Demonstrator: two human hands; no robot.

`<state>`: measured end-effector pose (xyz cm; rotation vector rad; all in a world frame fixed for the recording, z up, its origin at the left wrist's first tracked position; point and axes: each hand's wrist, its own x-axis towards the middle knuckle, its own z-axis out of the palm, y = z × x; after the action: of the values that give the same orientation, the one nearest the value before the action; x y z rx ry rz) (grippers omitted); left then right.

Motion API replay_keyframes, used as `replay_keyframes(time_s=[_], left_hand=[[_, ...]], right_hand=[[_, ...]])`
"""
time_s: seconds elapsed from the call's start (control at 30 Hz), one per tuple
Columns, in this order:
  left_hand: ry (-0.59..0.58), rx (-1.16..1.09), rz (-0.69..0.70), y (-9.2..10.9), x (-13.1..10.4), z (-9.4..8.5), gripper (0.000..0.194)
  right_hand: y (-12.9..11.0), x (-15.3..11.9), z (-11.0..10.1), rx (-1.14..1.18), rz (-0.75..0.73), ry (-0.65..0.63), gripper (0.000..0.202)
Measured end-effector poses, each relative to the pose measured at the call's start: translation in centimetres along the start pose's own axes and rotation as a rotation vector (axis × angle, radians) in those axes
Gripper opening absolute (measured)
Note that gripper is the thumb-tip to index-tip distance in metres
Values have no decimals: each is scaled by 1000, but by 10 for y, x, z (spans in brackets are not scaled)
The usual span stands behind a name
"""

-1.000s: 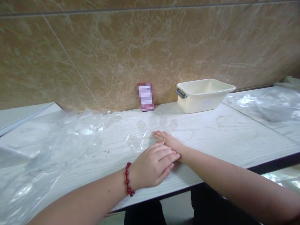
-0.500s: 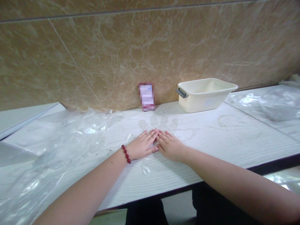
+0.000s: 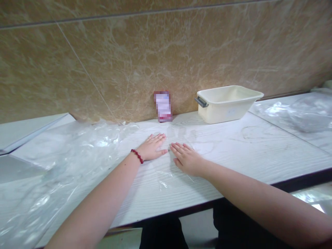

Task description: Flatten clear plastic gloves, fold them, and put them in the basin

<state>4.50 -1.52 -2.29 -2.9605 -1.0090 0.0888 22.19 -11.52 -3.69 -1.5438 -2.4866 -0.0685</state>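
Observation:
My left hand [image 3: 152, 147], with a dark red bead bracelet [image 3: 137, 156] at the wrist, lies palm down with its fingers spread. Beside it my right hand [image 3: 187, 159] rests flat, palm down, thumb a little apart. A narrow gap separates the two. Under and around them a thin clear plastic piece [image 3: 166, 181] lies on the white wood-grain table [image 3: 233, 155]; its outline is hard to make out. Neither hand grips anything.
A cream tub [image 3: 220, 112] with a grey handle stands at the back right. A pixelated red and white card [image 3: 164, 106] leans on the marble wall. Clear plastic sheeting [image 3: 85, 148] covers the left side; more plastic [image 3: 308, 110] lies far right.
My hands were touching at the fingertips and are now apart. My left hand has moved up and to the left; my right hand has barely moved.

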Motion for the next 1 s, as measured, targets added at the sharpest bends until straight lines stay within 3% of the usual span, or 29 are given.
replay_keyframes(time_s=[0.27, 0.43, 0.53, 0.67, 0.8, 0.93, 1.0], left_hand=[[62, -21, 7, -16, 6, 2, 64], [125, -5, -73, -30, 12, 2, 60], [226, 14, -170, -32, 2, -11, 55], [336, 8, -447, -29, -31, -37, 51], [260, -206, -691, -24, -58, -39, 49], [88, -321, -760, -20, -60, -22, 48], [63, -301, -778, -18, -57, -15, 48]], right_hand=[[-1, 0, -4, 19, 17, -31, 48], [0, 0, -3, 25, 12, -27, 49], [0, 0, -3, 28, 21, -25, 49], [-1, 0, -4, 38, 36, -32, 49], [-1, 1, -3, 39, 35, -10, 49], [0, 1, -2, 38, 34, 4, 49], [0, 1, -2, 43, 35, 1, 49]])
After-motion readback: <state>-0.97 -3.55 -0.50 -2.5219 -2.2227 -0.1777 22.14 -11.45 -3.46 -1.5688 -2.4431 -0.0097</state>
